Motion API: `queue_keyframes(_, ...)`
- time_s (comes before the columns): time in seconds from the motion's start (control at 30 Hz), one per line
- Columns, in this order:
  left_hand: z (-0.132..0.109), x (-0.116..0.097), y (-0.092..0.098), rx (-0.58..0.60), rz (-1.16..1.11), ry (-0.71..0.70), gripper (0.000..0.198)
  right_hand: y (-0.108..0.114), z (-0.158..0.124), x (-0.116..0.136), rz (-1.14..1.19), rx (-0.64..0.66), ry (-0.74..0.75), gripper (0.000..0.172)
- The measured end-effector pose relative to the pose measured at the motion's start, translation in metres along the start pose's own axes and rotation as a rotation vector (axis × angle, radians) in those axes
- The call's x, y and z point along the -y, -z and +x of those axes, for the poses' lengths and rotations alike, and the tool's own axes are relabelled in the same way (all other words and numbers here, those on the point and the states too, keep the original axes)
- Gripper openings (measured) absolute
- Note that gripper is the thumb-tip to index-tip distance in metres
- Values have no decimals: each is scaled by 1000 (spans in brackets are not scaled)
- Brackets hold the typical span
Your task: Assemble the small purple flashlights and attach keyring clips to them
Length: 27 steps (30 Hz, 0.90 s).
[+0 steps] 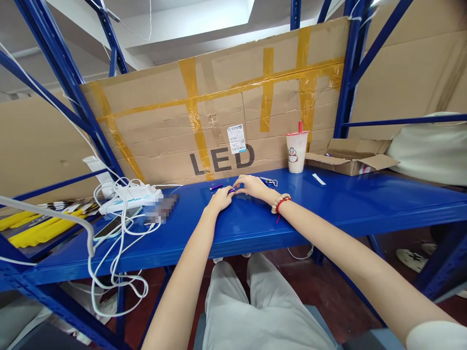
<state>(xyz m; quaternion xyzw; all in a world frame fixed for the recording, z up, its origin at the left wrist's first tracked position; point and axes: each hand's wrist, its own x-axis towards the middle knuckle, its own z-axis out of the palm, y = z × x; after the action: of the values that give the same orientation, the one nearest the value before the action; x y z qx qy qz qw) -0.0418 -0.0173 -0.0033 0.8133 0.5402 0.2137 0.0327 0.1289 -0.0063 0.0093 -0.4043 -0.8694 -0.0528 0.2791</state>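
Note:
My left hand [220, 199] rests on the blue shelf top [255, 218], closed round a small shiny purple piece [231, 191] that looks like part of a pen. My right hand [251, 187], a beaded bracelet and red cord at its wrist, reaches in from the right. Its bent fingertips meet at the same piece, and my fingers mostly hide it. Just beyond my left hand lies a slim dark purple pen-like stick [216, 187]. Behind my right hand is a small metal clip [270, 182] with something dark blue beside it.
A lidded cup with a red straw [296, 153] stands at the back right, near a white strip [318, 179] and an open cardboard box [352, 156]. Tangled white cables [124, 233], a power strip [131, 200] and a phone [117, 223] occupy the left. Cardboard marked LED [164, 141] walls the back.

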Motion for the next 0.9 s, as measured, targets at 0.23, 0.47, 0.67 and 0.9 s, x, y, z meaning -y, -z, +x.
queue_keyframes(0.23, 0, 0, 1, -21, -31, 26, 25, 12, -4, -25, -46, -188, -350, 27)
queue_keyframes(0.47, -4, -2, 4, -32, -16, 50, 27, 18, -10, -23, -161, -34, -639, 26)
queue_keyframes(0.67, -6, -6, 7, -19, -7, 51, 24, 15, -5, -14, -174, 126, -672, 24)
queue_keyframes(0.9, -7, -8, 8, -23, -11, 31, 23, 9, -3, -13, -84, 159, -622, 26)
